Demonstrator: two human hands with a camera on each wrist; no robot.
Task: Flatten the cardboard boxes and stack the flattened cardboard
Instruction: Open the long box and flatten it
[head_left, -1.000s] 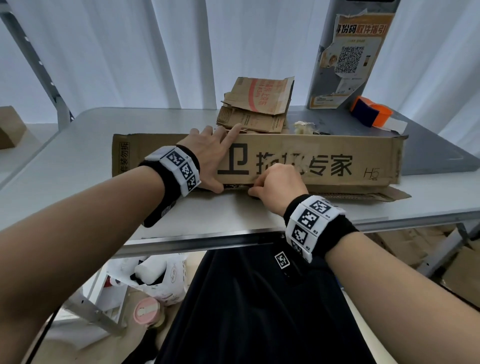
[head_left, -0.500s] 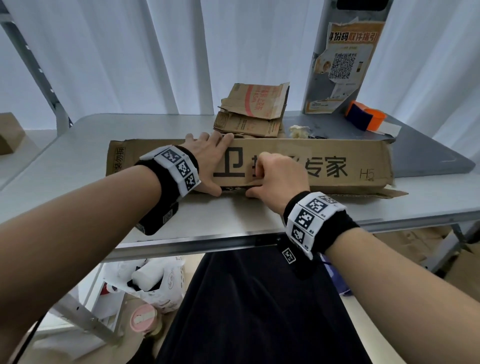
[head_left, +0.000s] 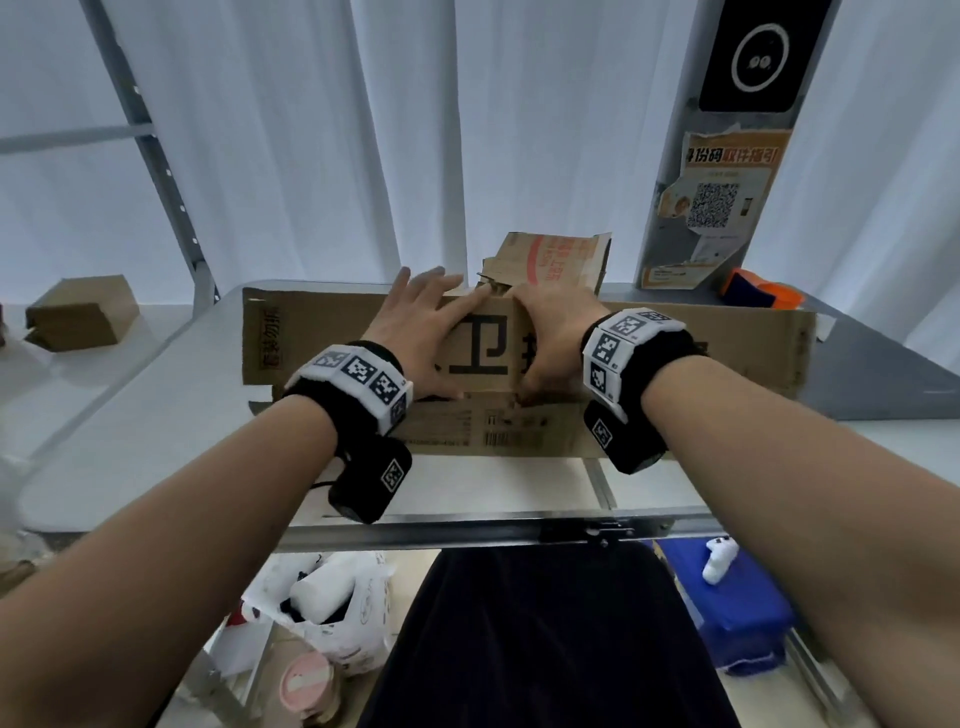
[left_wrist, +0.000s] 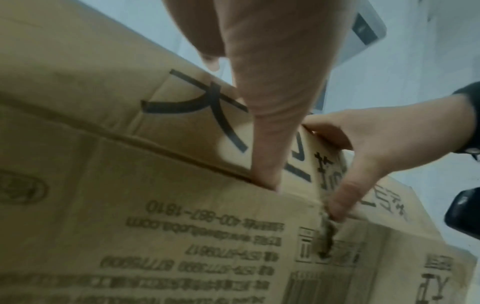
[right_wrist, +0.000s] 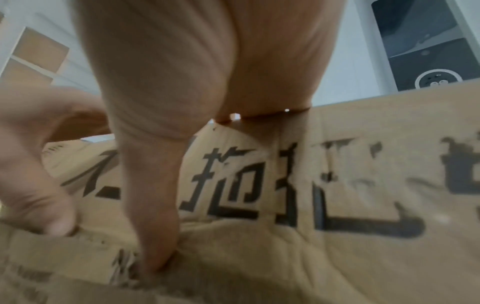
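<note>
tabletop (head_left: 130, 441): grey, carries everything. Long printed box (head_left: 727, 353) lies across it at 12 o'clock from the person, partly collapsed, near panel folded twd the front edge. Torn split in the fold line at centre, visible in left wrist view.

Flattened cardboard stack (head_left: 550, 260) just behind the long box, 12 o'clock. Small brown box (head_left: 78, 312) well apart at 9–10 o'clock, off the tabletop. Orange tape dispenser (head_left: 758, 291) at 2 o'clock.

Left hand (head_left: 415, 332): fingers straight and spread, palm pressing the top panel, thumb down at the crease. Holds nothing.

Right hand (head_left: 556, 338): fingers curled over the far top edge, thumb at the crease by the tear, so it grips the panel.

Step, imo: forcing the panel flat along the crease. Task early: one box mid-collapse, small one untouched.

Risks:
- tear at the crease runs further if right hand pulls hard → panel rips off, not a clean fold
- near panel overhangs twd front edge; uneven push → box slides off
- box springs back if pressure drops, crease not set
- far edge could shove the stack behind it
</note>
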